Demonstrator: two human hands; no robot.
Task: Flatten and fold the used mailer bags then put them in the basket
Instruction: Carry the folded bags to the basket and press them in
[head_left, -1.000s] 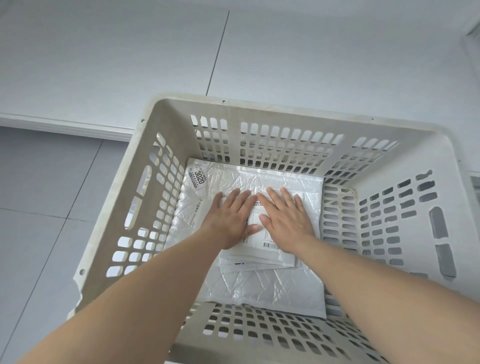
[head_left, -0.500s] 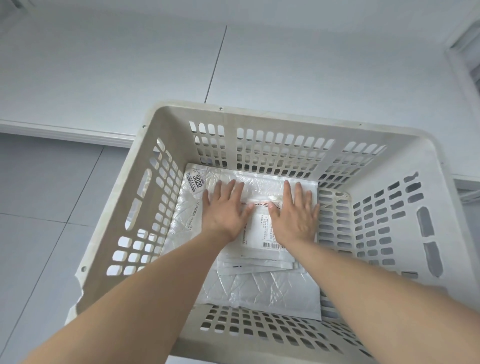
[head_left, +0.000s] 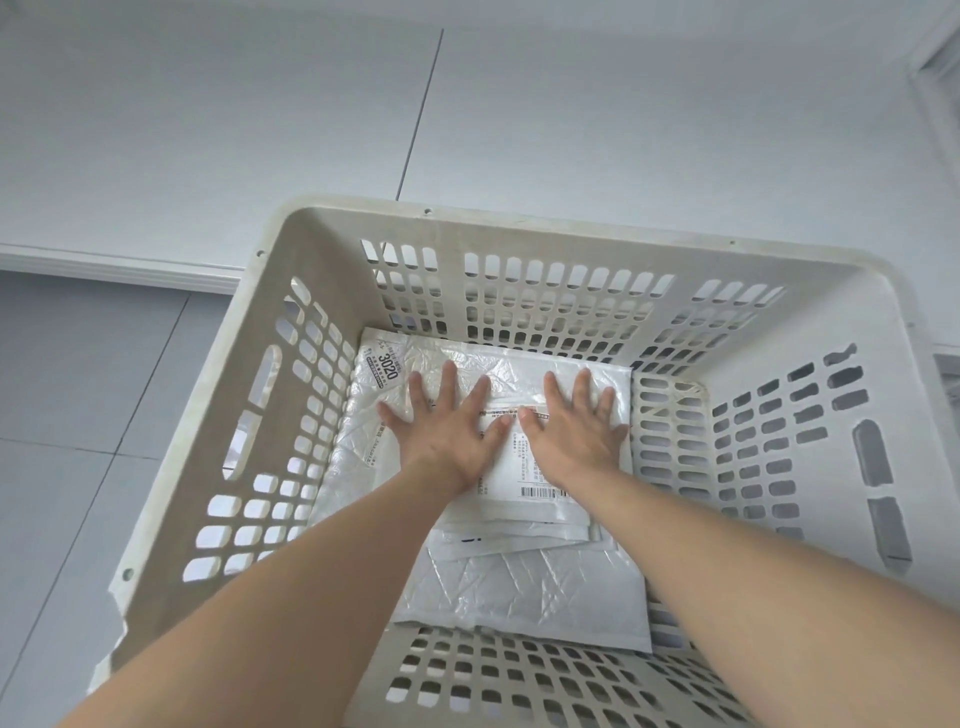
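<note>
While both palms press flat on the folded mailer (head_left: 524, 467) deep in the basket (head_left: 519, 228), nothing gripped — left hand (head_left: 441, 431) and right hand (head_left: 574, 431) spread wide, fingers splayed, thumbs nearly touching. Sits straight under the hands, atop a bigger crinkled mailer (head_left: 530, 587) covering most of the basket floor; long axis looks front-to-back, though hard to swear to. Equally near for either hand. Probably just a lift-out next — tall slotted basket walls close around, pale tile floor (head_left: 78, 389) left of the basket.
</note>
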